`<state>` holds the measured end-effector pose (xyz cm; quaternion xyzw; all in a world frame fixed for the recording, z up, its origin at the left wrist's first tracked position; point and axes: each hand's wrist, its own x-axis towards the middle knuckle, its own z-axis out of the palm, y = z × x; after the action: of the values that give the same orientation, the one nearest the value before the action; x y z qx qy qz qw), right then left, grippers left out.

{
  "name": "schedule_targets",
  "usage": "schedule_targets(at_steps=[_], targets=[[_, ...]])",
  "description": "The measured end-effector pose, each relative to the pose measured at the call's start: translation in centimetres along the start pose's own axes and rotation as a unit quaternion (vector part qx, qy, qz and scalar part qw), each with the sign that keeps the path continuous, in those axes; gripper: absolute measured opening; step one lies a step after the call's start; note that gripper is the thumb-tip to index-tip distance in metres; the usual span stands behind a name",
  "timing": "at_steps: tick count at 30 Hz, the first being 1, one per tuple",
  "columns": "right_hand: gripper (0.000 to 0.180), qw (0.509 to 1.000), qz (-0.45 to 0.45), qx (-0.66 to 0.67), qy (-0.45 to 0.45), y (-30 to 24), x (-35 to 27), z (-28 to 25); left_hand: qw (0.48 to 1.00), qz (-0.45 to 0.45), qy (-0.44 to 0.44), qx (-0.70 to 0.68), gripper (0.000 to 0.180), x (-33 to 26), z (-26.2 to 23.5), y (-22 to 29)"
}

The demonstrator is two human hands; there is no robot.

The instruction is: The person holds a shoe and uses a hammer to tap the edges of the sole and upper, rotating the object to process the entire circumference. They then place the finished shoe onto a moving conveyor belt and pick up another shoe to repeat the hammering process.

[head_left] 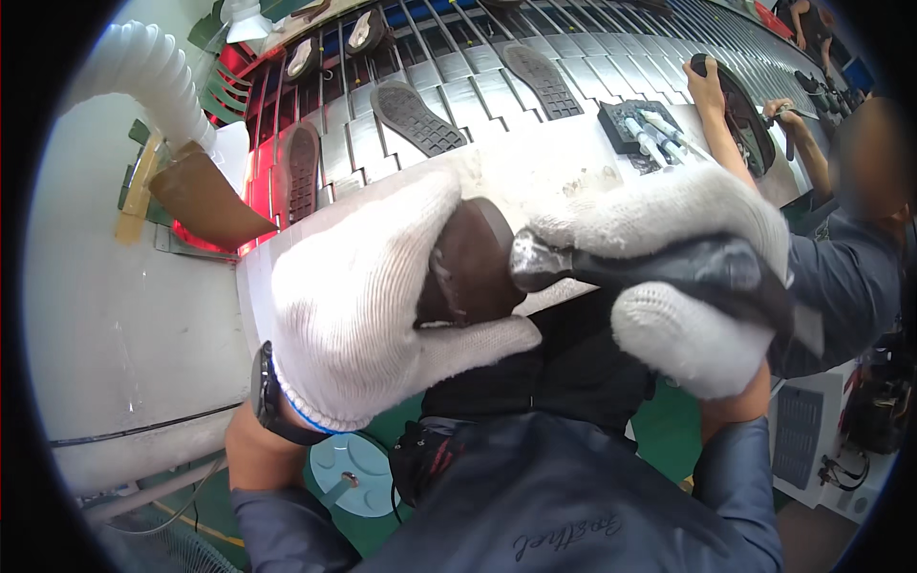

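Observation:
My left hand [358, 296], in a white knit glove, is wrapped round a dark brown shoe [475, 258]. The rounded brown end of the shoe faces right, and the glove covers much of the rest. In my right hand [683, 229], also gloved, is a black hammer [650, 265] with a worn, whitish rounded end. That end sits right beside the shoe; whether they touch I cannot tell. Both hands are above the near edge of a pale worktop [564, 158].
Beyond the worktop runs a slatted metal conveyor [478, 95] carrying several shoe soles [417, 116]. A black holder [626, 129] with white-handled brushes stands far right of centre. A co-worker's hand [707, 91] grips a dark shoe part nearby. At left hangs a white duct hose [143, 81].

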<state>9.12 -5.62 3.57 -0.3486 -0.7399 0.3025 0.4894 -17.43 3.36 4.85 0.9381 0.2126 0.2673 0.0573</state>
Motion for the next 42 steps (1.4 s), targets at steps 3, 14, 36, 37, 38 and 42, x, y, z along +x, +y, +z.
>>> schedule_targets(at_steps=[3,14,36,37,38,42], targets=[[0.060,0.994,0.083,0.053,0.044,-1.3,-0.8,1.3,0.999,0.020,0.024,-0.017,0.097,-1.7,0.7,-0.1],[0.037,0.919,0.197,0.307,0.148,-0.8,-4.2,1.3,0.993,0.112,0.033,-0.023,0.108,-5.9,2.5,0.3],[0.029,0.968,0.147,-0.196,0.055,7.1,-5.4,6.8,0.974,0.161,0.112,-0.111,0.033,-13.7,8.1,2.4],[0.028,0.936,0.074,-0.334,0.087,10.2,-5.3,6.4,0.972,0.167,0.117,-0.116,0.033,-13.5,8.3,2.5],[0.030,0.894,0.057,-0.435,0.091,12.5,-4.9,5.9,0.972,0.169,0.109,-0.122,0.033,-13.5,8.3,2.5],[0.025,0.935,0.109,-0.320,0.110,9.9,-6.9,9.2,0.977,0.162,0.098,-0.098,0.046,-14.4,8.7,2.5]])
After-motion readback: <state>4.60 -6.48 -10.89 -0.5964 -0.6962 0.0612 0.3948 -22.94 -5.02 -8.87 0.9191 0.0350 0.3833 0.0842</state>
